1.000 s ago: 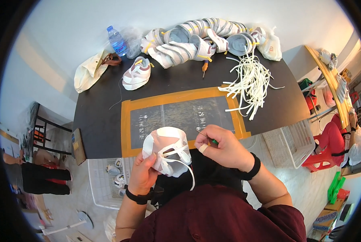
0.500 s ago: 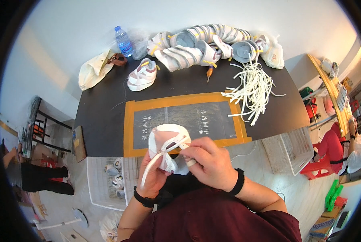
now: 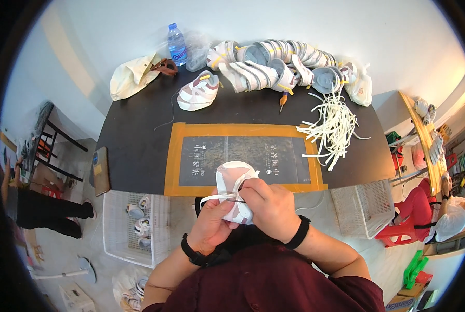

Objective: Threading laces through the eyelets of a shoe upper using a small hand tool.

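A small pink and white shoe upper [image 3: 233, 173] is held in front of me, just off the table's near edge. My left hand [image 3: 210, 224] is closed around its lower left side. A white shoelace [image 3: 210, 198] crosses the upper, one loose end sticking out over the left thumb. My right hand [image 3: 270, 210] is pinched at the lacing, its fingers curled. From those fingers a thin dark rod [image 3: 236, 201] points left across the lace; its other end is hidden in the hand.
Nested shoe uppers [image 3: 274, 65] line the table's back, with one single shoe upper [image 3: 198, 92] nearer. White laces [image 3: 332, 125] hang in a bunch at right. An orange-handled tool [image 3: 283, 100], bottle [image 3: 177, 44] and cloth cap [image 3: 134, 78] lie around. Baskets [image 3: 119, 229] stand below; people work on both sides.
The shoe upper has turned and moved slightly right. My right hand has come in over the lacing, and the thin rod now shows. The loose lace end points left instead of down.
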Action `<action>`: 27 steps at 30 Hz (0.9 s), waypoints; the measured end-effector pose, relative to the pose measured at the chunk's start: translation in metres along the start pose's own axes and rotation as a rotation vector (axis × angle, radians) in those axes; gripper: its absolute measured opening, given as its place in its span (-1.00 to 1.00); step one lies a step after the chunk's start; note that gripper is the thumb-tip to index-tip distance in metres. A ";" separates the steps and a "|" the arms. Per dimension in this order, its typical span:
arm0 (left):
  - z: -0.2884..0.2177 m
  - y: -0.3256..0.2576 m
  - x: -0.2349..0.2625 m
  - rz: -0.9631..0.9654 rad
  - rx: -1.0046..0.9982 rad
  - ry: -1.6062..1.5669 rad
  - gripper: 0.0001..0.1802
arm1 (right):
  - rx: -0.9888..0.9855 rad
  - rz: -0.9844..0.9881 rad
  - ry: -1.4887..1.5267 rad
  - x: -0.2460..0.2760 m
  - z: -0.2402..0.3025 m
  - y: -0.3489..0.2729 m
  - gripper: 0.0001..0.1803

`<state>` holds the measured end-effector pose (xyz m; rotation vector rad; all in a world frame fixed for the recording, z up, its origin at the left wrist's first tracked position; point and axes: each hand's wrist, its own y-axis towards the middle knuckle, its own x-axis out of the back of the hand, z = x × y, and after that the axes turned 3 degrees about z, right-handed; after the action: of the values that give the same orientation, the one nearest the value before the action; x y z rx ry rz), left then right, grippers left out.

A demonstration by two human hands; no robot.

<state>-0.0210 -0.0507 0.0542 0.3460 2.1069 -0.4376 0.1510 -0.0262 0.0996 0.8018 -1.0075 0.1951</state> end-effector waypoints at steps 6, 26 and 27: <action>0.003 0.000 0.005 -0.051 0.022 -0.050 -0.59 | 0.057 0.108 0.069 0.006 -0.002 0.007 -0.78; -0.016 -0.004 0.007 -0.139 -0.207 0.154 -0.53 | -0.470 -0.053 0.568 0.043 -0.026 0.020 -0.84; -0.013 -0.004 0.011 -0.115 -0.217 0.182 -0.52 | -0.428 0.023 0.577 0.036 -0.024 0.022 -0.84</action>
<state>-0.0380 -0.0478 0.0525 0.1426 2.3345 -0.2479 0.1759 -0.0020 0.1334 0.3086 -0.4829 0.2049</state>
